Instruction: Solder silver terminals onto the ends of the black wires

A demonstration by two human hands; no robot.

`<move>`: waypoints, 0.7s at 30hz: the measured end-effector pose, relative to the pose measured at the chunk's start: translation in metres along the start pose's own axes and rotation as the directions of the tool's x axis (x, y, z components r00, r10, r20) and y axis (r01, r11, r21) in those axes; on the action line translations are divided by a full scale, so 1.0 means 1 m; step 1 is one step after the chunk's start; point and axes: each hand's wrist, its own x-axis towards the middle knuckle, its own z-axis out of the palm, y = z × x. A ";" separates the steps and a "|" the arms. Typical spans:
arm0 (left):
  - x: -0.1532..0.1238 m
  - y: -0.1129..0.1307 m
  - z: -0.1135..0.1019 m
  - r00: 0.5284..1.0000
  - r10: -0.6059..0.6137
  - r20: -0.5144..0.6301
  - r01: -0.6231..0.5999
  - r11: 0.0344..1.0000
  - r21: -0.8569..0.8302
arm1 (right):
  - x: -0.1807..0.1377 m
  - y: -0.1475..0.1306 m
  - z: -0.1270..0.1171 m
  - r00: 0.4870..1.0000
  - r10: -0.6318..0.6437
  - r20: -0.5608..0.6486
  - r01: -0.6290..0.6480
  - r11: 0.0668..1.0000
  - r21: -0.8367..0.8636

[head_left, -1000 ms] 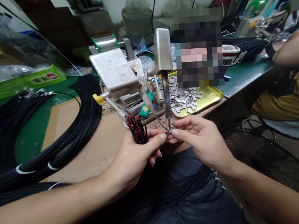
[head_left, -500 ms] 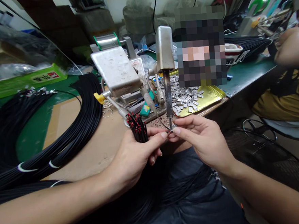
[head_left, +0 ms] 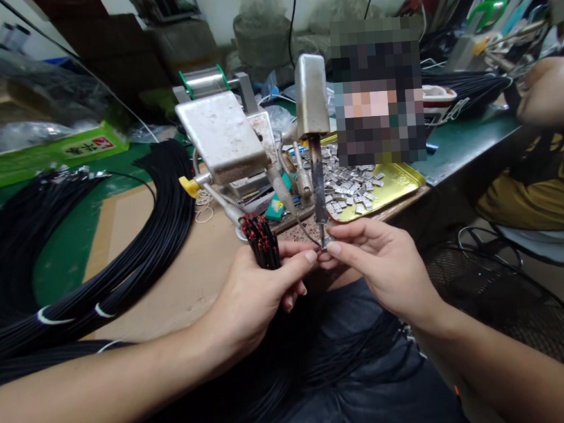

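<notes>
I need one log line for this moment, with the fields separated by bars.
left hand: holds wire bundle | right hand: pinches small metal piece under soldering iron tip | behind: yellow tray

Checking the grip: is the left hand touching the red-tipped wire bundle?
Touching. The head view shows the left hand closed around the red-tipped wire bundle, no gap.

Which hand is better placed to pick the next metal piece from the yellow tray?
Probably the right hand: the tray lies just beyond it, while the left hand grips the wire bundle.
</notes>
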 end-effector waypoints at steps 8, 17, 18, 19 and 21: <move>-0.001 0.000 0.001 1.000 -0.014 -0.011 0.014 1.000 -0.023 | -0.001 -0.001 0.001 1.000 -0.011 -0.008 0.010 0.999 -0.032; -0.001 0.000 0.000 0.992 -0.017 0.126 0.020 1.000 -0.019 | -0.004 -0.003 0.001 1.000 -0.010 -0.021 0.009 0.996 -0.091; -0.001 0.001 0.000 0.991 -0.027 0.130 0.029 0.999 -0.019 | -0.004 -0.004 0.000 1.000 -0.010 -0.017 0.008 0.994 -0.109; -0.001 0.001 0.000 0.991 -0.037 0.128 0.038 0.999 -0.010 | -0.004 -0.005 -0.001 1.000 -0.015 -0.011 0.013 0.989 -0.145; -0.001 0.001 -0.001 0.992 -0.050 0.116 0.047 0.998 0.028 | -0.005 -0.009 -0.003 0.996 -0.087 0.013 0.087 0.952 -0.294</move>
